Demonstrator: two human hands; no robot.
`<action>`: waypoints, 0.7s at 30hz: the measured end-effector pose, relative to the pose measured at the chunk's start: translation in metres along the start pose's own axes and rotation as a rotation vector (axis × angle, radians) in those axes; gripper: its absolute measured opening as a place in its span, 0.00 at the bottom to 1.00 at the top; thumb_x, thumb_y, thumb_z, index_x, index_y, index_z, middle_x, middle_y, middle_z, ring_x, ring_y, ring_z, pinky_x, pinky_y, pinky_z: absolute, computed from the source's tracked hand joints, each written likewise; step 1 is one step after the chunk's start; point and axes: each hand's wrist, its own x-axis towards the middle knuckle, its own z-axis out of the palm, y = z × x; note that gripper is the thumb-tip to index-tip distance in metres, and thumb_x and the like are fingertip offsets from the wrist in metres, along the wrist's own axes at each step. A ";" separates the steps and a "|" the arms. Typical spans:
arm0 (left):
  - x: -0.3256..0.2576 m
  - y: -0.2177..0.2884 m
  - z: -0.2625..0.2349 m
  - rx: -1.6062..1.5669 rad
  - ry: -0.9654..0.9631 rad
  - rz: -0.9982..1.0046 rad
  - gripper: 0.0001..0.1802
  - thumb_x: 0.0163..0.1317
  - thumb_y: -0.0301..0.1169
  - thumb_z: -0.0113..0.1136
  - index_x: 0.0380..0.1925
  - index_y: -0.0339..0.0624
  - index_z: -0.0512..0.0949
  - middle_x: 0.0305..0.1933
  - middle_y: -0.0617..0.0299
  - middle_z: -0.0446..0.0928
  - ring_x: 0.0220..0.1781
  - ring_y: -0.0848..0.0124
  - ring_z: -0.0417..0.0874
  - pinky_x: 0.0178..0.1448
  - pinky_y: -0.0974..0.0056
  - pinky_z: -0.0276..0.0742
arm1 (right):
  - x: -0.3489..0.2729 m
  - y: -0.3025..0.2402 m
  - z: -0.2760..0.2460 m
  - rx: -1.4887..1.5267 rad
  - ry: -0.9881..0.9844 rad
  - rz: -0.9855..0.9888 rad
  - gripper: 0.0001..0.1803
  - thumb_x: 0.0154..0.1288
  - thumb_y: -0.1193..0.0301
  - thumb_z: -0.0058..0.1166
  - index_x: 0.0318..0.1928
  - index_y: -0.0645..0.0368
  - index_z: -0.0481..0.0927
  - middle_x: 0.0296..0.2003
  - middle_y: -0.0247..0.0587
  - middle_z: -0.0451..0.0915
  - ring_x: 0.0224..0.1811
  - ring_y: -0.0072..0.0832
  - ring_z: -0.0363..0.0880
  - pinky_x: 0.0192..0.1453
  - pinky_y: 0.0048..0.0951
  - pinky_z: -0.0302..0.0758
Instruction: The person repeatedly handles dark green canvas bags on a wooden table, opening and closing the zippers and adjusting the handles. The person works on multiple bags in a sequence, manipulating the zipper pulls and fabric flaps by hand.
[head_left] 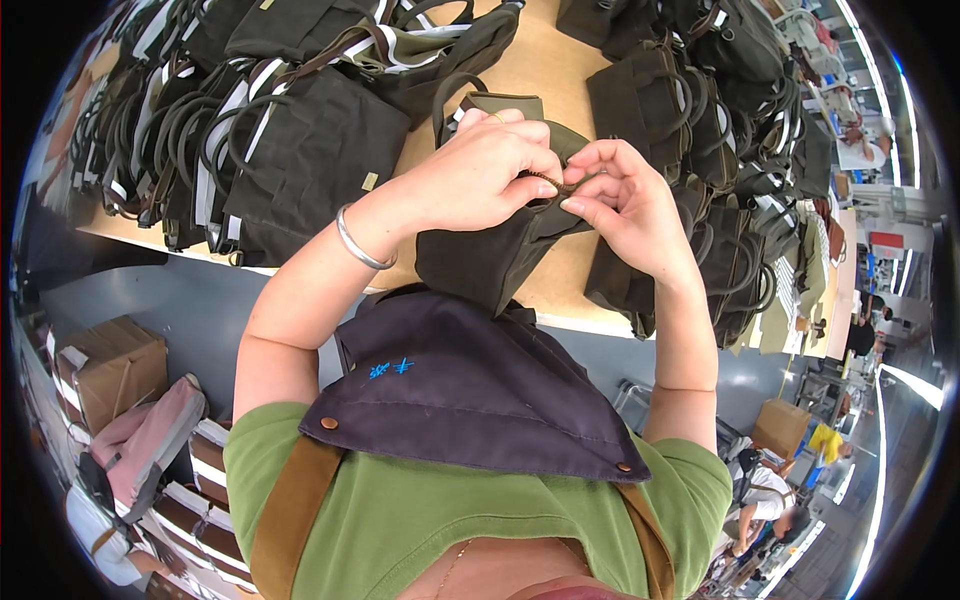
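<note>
Dark olive bag (478, 258) at near edge of tan worktop (545, 60), right before person's dark apron (460, 375). Left hand (500, 168): grip pinching brass-coloured zip (544, 181) at bag's opening. Right hand (622, 205): grip pinching bag's edge just beside, thumb against fingers. More dark bags (310, 150) heaped both sides.

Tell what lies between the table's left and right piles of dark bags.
In the head view: the left hand, the right hand, the dark bag they hold, and tan tabletop.
</note>
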 end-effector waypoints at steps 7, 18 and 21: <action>0.000 -0.002 0.002 0.044 0.042 0.027 0.03 0.59 0.32 0.64 0.33 0.49 0.83 0.29 0.68 0.69 0.38 0.68 0.69 0.49 0.60 0.57 | 0.003 0.002 0.002 0.004 0.006 -0.011 0.20 0.58 0.83 0.62 0.50 0.64 0.71 0.35 0.37 0.82 0.34 0.18 0.82 0.35 0.20 0.75; -0.030 0.006 0.048 0.082 0.383 -0.087 0.10 0.52 0.40 0.71 0.34 0.53 0.84 0.36 0.73 0.78 0.47 0.69 0.73 0.55 0.57 0.56 | 0.001 0.004 0.000 -0.101 0.038 -0.045 0.21 0.57 0.84 0.61 0.47 0.59 0.66 0.36 0.35 0.82 0.31 0.18 0.77 0.32 0.22 0.71; -0.027 0.004 0.063 0.007 0.452 -0.097 0.08 0.52 0.38 0.70 0.30 0.50 0.84 0.34 0.73 0.78 0.46 0.69 0.73 0.55 0.56 0.55 | 0.003 0.002 0.001 -0.101 0.036 -0.054 0.21 0.57 0.84 0.61 0.47 0.59 0.66 0.36 0.35 0.82 0.32 0.19 0.77 0.32 0.22 0.71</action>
